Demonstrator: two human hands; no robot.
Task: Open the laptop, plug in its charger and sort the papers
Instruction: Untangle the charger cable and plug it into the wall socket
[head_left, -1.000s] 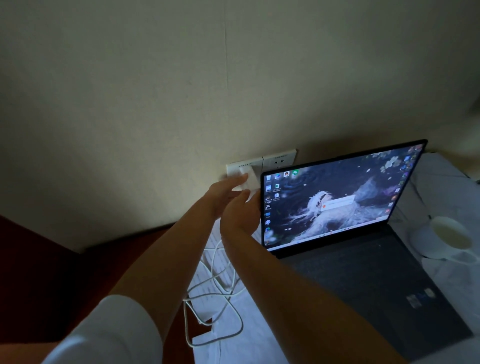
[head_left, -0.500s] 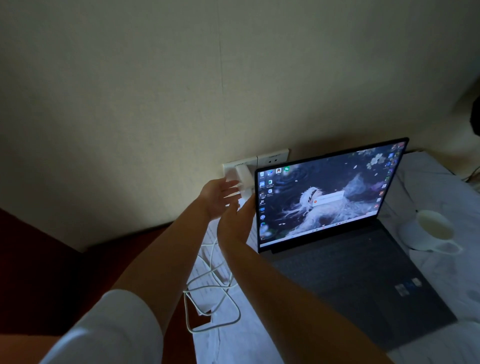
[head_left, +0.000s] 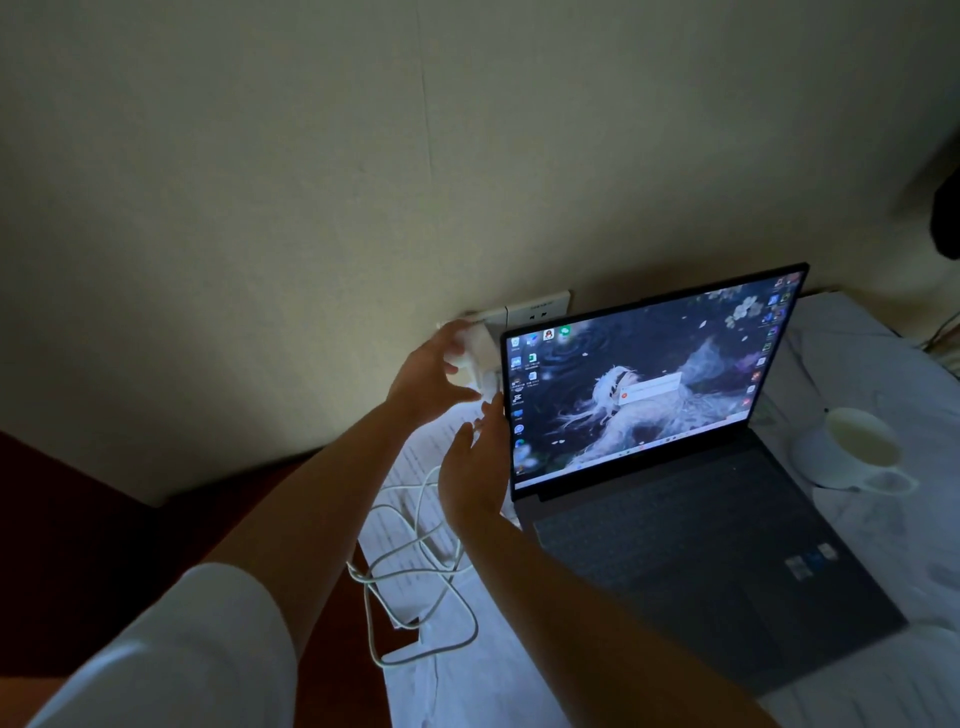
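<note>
The dark grey laptop (head_left: 675, 519) stands open on the table with its screen lit. A white charger brick (head_left: 479, 349) sits in the left side of the wall socket (head_left: 537, 312), behind the screen's left edge. My left hand (head_left: 428, 376) hovers just in front of the brick, fingers spread and loosely curved, holding nothing. Lower down, my right hand (head_left: 475, 467) is beside the screen's left edge with its fingers pointing up, and it looks empty. The white charger cable (head_left: 415, 577) lies in loose loops over printed papers (head_left: 415, 457) to the left of the laptop.
A white cup (head_left: 857, 447) with a pale drink stands to the right of the laptop. The table's white top (head_left: 857, 353) ends at its left edge near the cable, with a dark reddish floor beyond. The wall rises directly behind the table.
My left hand has opened and spread in front of the charger brick. My right hand has dropped back and down along the screen's edge. The view has shifted slightly.
</note>
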